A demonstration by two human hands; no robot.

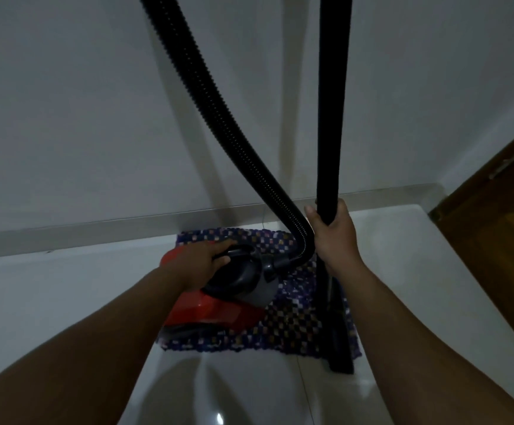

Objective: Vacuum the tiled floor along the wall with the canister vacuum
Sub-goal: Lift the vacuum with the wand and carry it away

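A red and black canister vacuum (219, 311) sits on a blue checkered mat (292, 326) by the wall. My left hand (202, 260) is wrapped around the black carry handle on top of the canister. A ribbed black hose (219, 111) rises from the canister's front and leaves the top of the view. My right hand (335, 237) grips the black wand (331, 118), which stands nearly upright. The wand's lower end with a narrow nozzle (340, 348) rests at the mat's near right corner on the pale tiled floor (433, 271).
A white wall (80, 118) with a grey skirting strip (96, 234) runs across the back. A brown wooden door (495, 225) stands at the right. Glossy tiles spread to the left, right and front of the mat.
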